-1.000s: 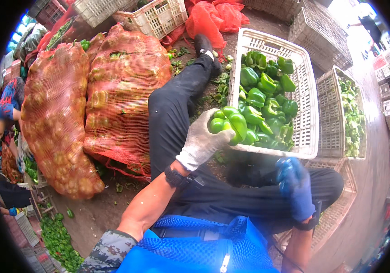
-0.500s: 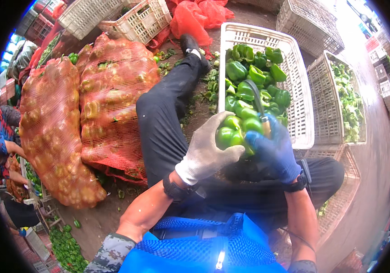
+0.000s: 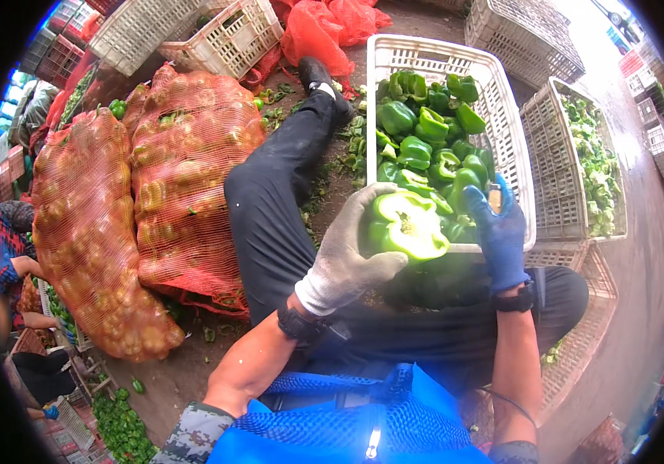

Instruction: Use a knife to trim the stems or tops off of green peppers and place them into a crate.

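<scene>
My left hand, in a pale grey glove, is closed around a green bell pepper whose cut face is turned up, showing pale flesh and seeds. A little to its right, my right hand in a blue glove is closed around the wooden handle of a knife. The knife's blade does not show clearly now. Both hands are at the near edge of a white plastic crate, which holds several green bell peppers, some of them cut.
Two red mesh sacks full of peppers lie left of my outstretched leg. On the right stands a crate of green trimmings. Stacked crates are behind. Another person works at the far left, near a pile of peppers.
The pepper's pale cut face has come into view in my left hand. My right hand has moved away from it to the right with the knife, whose dark curved blade was visible before.
</scene>
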Tool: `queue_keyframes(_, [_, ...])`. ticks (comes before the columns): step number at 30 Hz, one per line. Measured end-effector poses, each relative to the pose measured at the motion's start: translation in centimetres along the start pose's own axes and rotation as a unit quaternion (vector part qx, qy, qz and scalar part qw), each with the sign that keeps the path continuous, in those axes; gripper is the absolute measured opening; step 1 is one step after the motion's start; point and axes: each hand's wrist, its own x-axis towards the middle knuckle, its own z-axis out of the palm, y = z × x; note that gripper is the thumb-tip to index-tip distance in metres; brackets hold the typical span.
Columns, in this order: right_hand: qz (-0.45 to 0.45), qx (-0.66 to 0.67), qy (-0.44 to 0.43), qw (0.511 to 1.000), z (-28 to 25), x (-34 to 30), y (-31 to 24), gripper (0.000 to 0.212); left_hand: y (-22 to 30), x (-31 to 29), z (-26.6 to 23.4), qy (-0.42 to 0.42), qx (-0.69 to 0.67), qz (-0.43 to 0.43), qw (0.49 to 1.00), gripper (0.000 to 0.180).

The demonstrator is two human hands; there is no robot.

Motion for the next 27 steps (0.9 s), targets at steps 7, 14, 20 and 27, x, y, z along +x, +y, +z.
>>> queue_keyframes(7, [0.110, 0.036, -0.197, 0.974, 0.3, -2.8, -6.7, 0.041, 2.2, 0.4, 0.4, -0.008, 0.179, 0.050, 0.983, 0.084])
queue_keyframes(14, [0.075, 0.028, -0.299, 0.951, 0.2, -3.0, -6.9, 0.050, 2.8, 0.8, 1.5, -0.050, 0.282, 0.094, 0.954, 0.085])
queue_keyframes(20, [-0.031, 0.038, -0.219, 0.974, 2.0, -3.9, -4.5, 0.048, 2.7, -0.1, 3.0, -0.007, 0.122, 0.075, 0.990, 0.082])
queue_keyframes(27, [-0.116, -0.129, -0.147, 0.974, 0.3, -4.1, -5.1, 0.054, -0.1, 1.4, 4.3, 0.056, 0.218, 0.051, 0.973, 0.043])
